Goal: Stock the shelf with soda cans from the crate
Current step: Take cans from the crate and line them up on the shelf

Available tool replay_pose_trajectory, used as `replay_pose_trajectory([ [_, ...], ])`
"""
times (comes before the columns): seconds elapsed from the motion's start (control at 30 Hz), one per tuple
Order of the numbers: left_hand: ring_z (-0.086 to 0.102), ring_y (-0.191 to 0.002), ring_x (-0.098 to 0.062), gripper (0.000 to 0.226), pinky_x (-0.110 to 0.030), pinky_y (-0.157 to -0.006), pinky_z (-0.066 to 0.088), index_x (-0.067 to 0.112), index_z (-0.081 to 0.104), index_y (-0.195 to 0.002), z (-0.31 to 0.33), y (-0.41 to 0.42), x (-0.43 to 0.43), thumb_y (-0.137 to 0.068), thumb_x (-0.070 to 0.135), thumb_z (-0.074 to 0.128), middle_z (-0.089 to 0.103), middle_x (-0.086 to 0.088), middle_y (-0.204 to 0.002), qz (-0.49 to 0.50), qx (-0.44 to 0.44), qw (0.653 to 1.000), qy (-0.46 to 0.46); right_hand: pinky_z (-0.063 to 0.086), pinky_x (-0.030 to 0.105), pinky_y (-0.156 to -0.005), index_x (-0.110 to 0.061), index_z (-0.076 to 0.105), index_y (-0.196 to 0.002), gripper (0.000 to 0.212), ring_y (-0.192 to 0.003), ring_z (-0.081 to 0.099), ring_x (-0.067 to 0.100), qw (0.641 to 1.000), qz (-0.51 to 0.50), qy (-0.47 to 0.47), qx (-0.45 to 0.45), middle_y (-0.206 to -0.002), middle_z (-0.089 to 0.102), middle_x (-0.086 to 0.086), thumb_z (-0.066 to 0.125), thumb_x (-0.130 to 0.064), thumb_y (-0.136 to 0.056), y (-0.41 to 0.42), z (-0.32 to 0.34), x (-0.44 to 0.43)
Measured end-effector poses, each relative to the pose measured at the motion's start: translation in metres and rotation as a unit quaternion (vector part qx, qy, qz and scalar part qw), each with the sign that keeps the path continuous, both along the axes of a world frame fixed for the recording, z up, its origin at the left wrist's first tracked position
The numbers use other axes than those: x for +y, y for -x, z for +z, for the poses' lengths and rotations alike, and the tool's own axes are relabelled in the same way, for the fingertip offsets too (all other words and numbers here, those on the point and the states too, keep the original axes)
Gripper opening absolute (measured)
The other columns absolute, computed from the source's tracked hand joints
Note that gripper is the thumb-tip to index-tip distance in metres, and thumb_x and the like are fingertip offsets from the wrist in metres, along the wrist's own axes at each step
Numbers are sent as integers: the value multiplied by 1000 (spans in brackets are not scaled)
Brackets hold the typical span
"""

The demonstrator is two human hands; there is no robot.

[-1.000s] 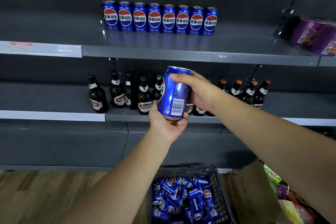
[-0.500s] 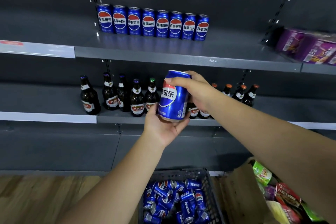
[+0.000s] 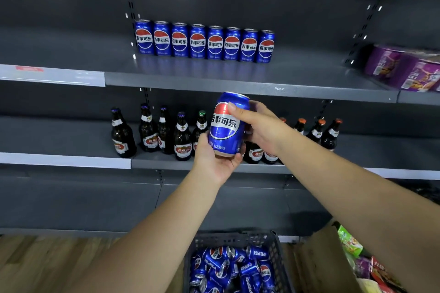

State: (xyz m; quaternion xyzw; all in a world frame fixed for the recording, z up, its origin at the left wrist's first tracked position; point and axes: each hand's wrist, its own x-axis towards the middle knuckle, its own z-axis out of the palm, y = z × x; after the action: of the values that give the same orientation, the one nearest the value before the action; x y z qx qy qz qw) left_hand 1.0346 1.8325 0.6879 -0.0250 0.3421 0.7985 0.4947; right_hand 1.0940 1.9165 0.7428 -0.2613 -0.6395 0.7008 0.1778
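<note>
Holding one blue soda can (image 3: 227, 123) upright in the air, in front of the middle shelf (image 3: 166, 162) and below the edge of the upper shelf (image 3: 238, 83): left grip (image 3: 214, 163) curled round its base, right grip (image 3: 262, 128) closed on its upper side, thumb across the label. Upper shelf: eight matching cans (image 3: 204, 41) in a single row at the back, labels forward; purple packs (image 3: 404, 69) at far right. Middle shelf: brown bottles (image 3: 152, 131) standing behind the held can. On the floor (image 3: 35, 261): dark crate (image 3: 235, 236) holding loose cans (image 3: 228, 266) lying jumbled; cardboard box (image 3: 319, 257) of snack packets just beside it.
</note>
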Motion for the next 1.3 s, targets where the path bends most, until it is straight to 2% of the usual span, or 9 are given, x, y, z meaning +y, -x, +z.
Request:
replay_pose_trajectory([
  [0.17, 61, -70, -20, 38, -26, -65, 42, 14, 63, -85, 1, -5, 21, -91, 41, 37, 69, -7, -75, 41, 11, 999, -21, 48, 23, -64, -12, 40, -114, 65, -87, 61, 9, 995, -61, -60, -45, -107, 61, -1, 84, -28, -68, -10, -12, 3],
  [0.33, 61, -98, -26, 45, -38, -96, 43, 11, 61, -110, -1, -24, 46, -92, 41, 33, 66, -13, -105, 51, -9, 997, -65, 53, 42, -89, -13, 48, -113, 97, -102, 61, 23, 982, -90, -137, -99, -110, 63, 4, 90, -49, -33, -12, -16, 11],
  [0.47, 61, -95, -27, 42, -40, -89, 46, 8, 60, -109, 4, -37, 66, -93, 36, 34, 66, -15, -101, 62, -21, 994, -82, 51, 31, -84, -11, 42, -108, 70, -97, 57, 18, 972, -107, -174, -113, -106, 56, 1, 90, -25, -58, -25, -5, 33],
  [0.63, 59, -97, -22, 40, -36, -79, 47, 17, 59, -112, 20, -36, 93, -93, 42, 34, 66, -7, -106, 39, 73, 997, -7, 50, 28, -82, -10, 45, -115, 72, -95, 57, 15, 964, -124, -224, -71, -106, 58, 1, 89, -21, -60, -32, 16, 56],
  [0.77, 58, -96, -22, 46, -37, -83, 44, 18, 57, -113, 35, -24, 110, -96, 51, 30, 64, -8, -106, 13, 160, 985, 57, 48, 26, -81, -10, 46, -116, 71, -96, 55, 14, 959, -137, -245, -39, -105, 57, 0, 89, -19, -60, -27, 32, 76],
  [0.93, 58, -92, -20, 49, -39, -80, 43, 15, 47, -130, 42, 9, 134, -100, 48, 26, 64, -7, -102, 72, 264, 954, 118, 50, 29, -85, -13, 47, -117, 73, -102, 59, 16, 962, -160, -221, 3, -111, 61, 0, 90, -15, -58, -7, 42, 104],
  [1.1, 57, -83, -20, 11, -32, -68, 46, 16, 52, -93, 61, 56, 156, -97, 19, 42, 60, -9, -98, 92, 365, 915, 145, 49, 29, -88, -12, 47, -120, 74, -103, 58, 16, 953, -183, -243, 11, -113, 61, 1, 88, -8, -59, 24, 48, 128],
  [1.2, 55, -90, -20, 9, -32, -75, 46, 13, 54, -96, 72, 84, 170, -95, 13, 46, 57, -5, -97, 70, 403, 900, 153, 49, 37, -96, -11, 48, -123, 78, -107, 59, 19, 948, -200, -248, -7, -116, 62, 3, 89, -9, -57, 49, 49, 145],
  [1.3, 57, -90, -24, 21, -35, -81, 50, 17, 55, -77, 77, 114, 188, -93, 9, 45, 60, -5, -89, 32, 427, 891, 153, 50, 37, -95, -11, 50, -119, 76, -106, 60, 20, 937, -215, -272, -40, -114, 64, 3, 91, -12, -55, 77, 50, 162],
])
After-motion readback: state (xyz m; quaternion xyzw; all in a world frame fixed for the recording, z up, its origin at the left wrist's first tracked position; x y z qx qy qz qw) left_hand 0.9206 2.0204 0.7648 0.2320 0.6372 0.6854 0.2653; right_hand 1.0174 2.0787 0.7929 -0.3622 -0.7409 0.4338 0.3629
